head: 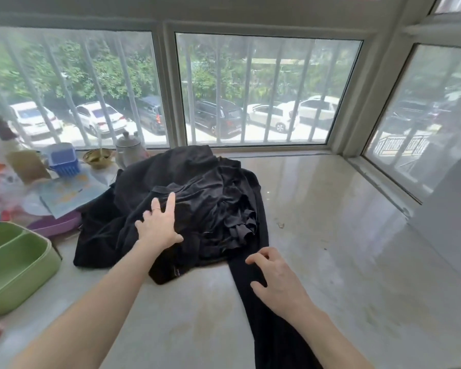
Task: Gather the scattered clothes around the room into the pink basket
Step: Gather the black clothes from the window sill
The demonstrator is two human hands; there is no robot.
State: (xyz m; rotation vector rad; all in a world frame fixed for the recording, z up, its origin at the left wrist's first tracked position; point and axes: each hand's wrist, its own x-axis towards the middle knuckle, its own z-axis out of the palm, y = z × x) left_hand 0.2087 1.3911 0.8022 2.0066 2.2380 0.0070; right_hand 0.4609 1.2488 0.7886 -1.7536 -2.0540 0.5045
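A heap of black clothes (pixel 202 198) lies on a pale stone window ledge (pixel 330 235) in front of the window. A long black piece (pixel 266 323) trails from the heap toward me and over the ledge's near edge. My left hand (pixel 159 223) rests flat on top of the heap, fingers spread, with a ring on one finger. My right hand (pixel 276 279) lies on the trailing black piece with fingers curled, touching the cloth; I cannot tell whether it grips. No pink basket is in view.
At the left stand a green divided dish (pixel 16 270), a purple tray (pixel 56 225) under papers (pixel 69 190), a blue small basket (pixel 63 158), a bowl (pixel 97 157) and a metal teapot (pixel 129 149). Barred windows close the ledge behind and at the right.
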